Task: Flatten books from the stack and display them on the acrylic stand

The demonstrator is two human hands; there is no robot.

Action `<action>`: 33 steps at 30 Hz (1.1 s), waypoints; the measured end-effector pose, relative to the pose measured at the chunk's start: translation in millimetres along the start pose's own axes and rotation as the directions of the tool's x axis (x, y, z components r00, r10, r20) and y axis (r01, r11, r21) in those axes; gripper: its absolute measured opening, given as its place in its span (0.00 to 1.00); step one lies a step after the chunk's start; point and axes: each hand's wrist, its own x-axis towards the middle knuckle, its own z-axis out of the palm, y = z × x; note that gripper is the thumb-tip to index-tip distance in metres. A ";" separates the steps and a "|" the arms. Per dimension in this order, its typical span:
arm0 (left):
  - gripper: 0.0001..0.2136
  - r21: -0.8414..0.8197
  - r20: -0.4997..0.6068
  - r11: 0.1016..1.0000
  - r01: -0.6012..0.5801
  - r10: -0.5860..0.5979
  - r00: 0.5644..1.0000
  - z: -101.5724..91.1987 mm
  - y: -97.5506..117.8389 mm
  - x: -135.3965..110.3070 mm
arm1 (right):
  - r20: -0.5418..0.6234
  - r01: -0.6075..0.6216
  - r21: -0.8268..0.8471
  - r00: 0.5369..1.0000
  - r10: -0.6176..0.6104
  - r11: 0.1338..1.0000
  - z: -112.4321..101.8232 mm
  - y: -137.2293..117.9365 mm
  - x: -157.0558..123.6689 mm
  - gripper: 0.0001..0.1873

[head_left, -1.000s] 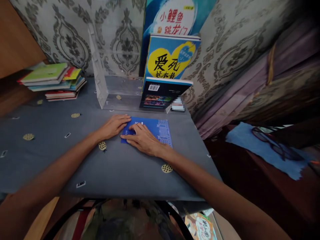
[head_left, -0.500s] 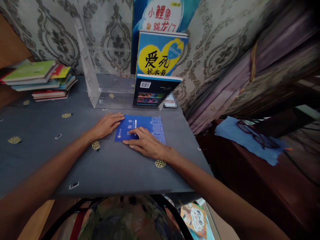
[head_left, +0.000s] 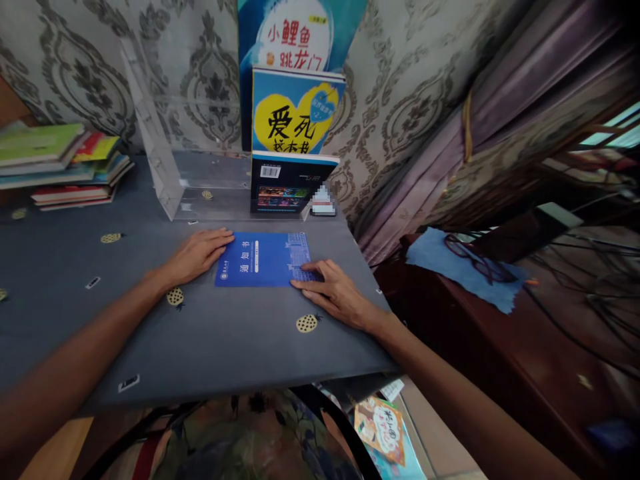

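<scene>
A blue booklet (head_left: 265, 267) with white Chinese characters lies flat and closed on the grey patterned tablecloth (head_left: 220, 353). My left hand (head_left: 200, 255) rests flat, its fingertips at the booklet's upper left edge. At the opposite end, my right hand (head_left: 335, 293) touches the lower right corner with its fingers apart. Neither hand grips anything. Just behind the booklet stands a clear acrylic rack (head_left: 173, 190), holding a dark book (head_left: 277, 183) in front, a blue and yellow book (head_left: 297, 110) in the middle and a teal book (head_left: 295, 33) at the back.
Several stacked books (head_left: 65, 157) lie at the table's left rear. Right of the table, glasses (head_left: 475, 257) sit on a blue cloth (head_left: 425, 257) upon a dark red surface (head_left: 465, 347), among cables. More books (head_left: 383, 433) are below the table's front edge.
My right hand has slid rightwards across the booklet, from its middle to its lower right corner. The left hand stays at the left edge. The whole view has shifted slightly.
</scene>
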 end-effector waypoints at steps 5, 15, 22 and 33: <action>0.21 0.066 -0.026 0.996 -0.055 0.057 0.998 -4.7 28.9 0.7 | -0.037 0.009 0.024 0.999 -0.008 1.000 -7.1 6.8 14.8 0.18; 0.17 0.087 0.121 0.937 -0.338 0.327 0.937 3.8 78.7 -3.5 | -0.054 -0.210 -0.193 0.978 0.204 0.958 14.4 18.9 82.1 0.22; 0.17 0.068 0.063 0.971 -0.229 0.225 0.972 -0.9 53.3 -4.2 | -0.098 -0.190 -0.272 0.981 0.169 0.943 8.7 -17.7 34.3 0.20; 0.19 0.120 -0.027 0.993 -0.015 0.019 0.999 8.9 50.1 -5.3 | -0.054 -0.077 -0.130 0.996 0.070 0.989 25.6 -58.6 69.3 0.19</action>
